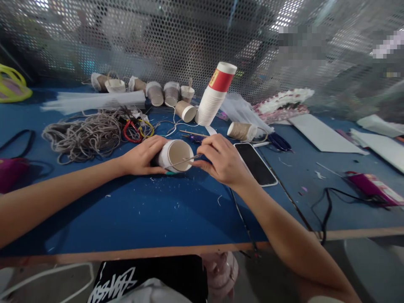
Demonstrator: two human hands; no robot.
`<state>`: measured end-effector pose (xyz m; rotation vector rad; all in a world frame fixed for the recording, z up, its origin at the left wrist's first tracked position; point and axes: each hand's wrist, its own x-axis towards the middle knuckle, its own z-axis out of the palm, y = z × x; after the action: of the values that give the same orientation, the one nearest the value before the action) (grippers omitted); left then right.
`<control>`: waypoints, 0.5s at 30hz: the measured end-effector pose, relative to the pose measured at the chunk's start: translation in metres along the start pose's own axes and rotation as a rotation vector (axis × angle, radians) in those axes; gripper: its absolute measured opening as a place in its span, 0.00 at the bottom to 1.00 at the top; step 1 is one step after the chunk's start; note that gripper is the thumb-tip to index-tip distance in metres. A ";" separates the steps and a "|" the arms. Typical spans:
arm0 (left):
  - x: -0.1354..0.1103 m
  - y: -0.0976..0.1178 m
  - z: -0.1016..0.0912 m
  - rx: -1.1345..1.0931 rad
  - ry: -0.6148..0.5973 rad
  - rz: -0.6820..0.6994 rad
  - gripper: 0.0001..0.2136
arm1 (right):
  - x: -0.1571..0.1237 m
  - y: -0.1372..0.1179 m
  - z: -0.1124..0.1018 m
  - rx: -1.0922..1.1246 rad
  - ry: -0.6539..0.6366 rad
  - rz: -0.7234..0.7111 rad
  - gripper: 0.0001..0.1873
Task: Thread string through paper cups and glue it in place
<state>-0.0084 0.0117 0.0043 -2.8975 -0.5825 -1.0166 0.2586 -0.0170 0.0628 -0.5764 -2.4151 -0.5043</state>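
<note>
While the left hand (143,155) grasps a tilted white cup (177,151) over the blue table (139,219), the right hand (222,159) pinches a thin strand (184,161) across the cup's mouth. A phone (256,163) lies nearby

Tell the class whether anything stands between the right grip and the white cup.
Nothing visible stands in the way: the right grip is at the mouth of the white cup, crossed only by the thin strand it pinches. The left grip holds the cup's other side; the phone lies beyond the right grip.

perforated metal screen (139,42) behind blue table (126,219)
</note>
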 end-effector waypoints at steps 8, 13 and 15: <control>0.002 0.002 0.000 -0.045 -0.008 0.000 0.33 | -0.003 -0.001 0.005 -0.098 0.035 -0.089 0.17; 0.001 0.001 0.001 -0.044 0.005 -0.002 0.33 | -0.004 -0.001 0.006 -0.090 0.004 -0.050 0.17; 0.001 0.001 0.001 -0.043 -0.005 -0.009 0.32 | -0.004 -0.001 0.006 -0.076 -0.013 -0.036 0.17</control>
<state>-0.0067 0.0111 0.0037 -2.9381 -0.5810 -1.0361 0.2587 -0.0162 0.0559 -0.5704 -2.4311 -0.6116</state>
